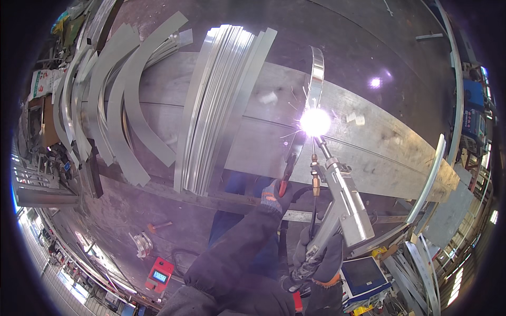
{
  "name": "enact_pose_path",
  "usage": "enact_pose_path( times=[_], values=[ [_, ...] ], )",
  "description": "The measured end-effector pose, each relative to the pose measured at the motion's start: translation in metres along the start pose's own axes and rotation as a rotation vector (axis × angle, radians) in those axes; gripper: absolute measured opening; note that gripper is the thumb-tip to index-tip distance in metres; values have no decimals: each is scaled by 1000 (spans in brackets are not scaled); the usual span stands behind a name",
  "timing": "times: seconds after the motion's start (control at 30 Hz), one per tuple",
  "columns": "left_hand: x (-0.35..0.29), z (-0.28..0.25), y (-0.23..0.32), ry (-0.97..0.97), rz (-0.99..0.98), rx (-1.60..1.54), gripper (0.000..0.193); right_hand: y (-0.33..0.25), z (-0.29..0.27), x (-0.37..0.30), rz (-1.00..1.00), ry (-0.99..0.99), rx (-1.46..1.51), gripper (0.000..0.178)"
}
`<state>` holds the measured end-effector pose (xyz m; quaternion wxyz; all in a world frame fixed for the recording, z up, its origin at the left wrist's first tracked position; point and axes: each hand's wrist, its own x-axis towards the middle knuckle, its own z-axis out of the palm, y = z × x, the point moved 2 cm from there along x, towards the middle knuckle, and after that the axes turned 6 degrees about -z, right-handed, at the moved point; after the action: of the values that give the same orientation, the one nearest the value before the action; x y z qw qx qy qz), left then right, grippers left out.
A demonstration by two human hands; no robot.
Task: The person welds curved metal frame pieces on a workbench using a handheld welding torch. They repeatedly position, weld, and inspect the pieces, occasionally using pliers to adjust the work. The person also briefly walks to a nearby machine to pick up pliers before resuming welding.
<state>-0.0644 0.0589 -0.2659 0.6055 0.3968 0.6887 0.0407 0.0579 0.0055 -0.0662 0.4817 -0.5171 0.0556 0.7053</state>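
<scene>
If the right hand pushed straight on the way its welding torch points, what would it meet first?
Most likely the curved metal strip at the bright arc; the right hand aims its welding torch there, though glare hides the contact.

Worker's own arms: dark fleecy sleeves, a dark knit glove with orange and blue trim on the left hand (275, 197), and a grey glove (orange cuff) on the right hand (320, 258).

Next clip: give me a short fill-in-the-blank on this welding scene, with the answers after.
1. The right hand holds a silver welding ____.
2. The left hand grips pliers with ____ handles.
3. The bright arc sits at the foot of a curved metal ____ standing on the bench.
4. Both hands wear ____.

Answers: torch; red; strip; gloves
</scene>
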Motion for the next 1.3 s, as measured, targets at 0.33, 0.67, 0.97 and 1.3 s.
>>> enact_pose_path(
  times=[0.33,0.67,0.97,1.3],
  values=[
    [1,2,-2,42,-16,28,28,8,-4,0,6,-76,18,74],
    [1,2,-4,72,34,-43,22,9,11,-7,-22,34,-133,80],
    [4,6,-9,86,54,-41,21,14,16,-12,-88,121,-147,81],
    [2,3,-6,89,50,-31,20,23,-1,-19,13,64,-100,83]
  ],
)
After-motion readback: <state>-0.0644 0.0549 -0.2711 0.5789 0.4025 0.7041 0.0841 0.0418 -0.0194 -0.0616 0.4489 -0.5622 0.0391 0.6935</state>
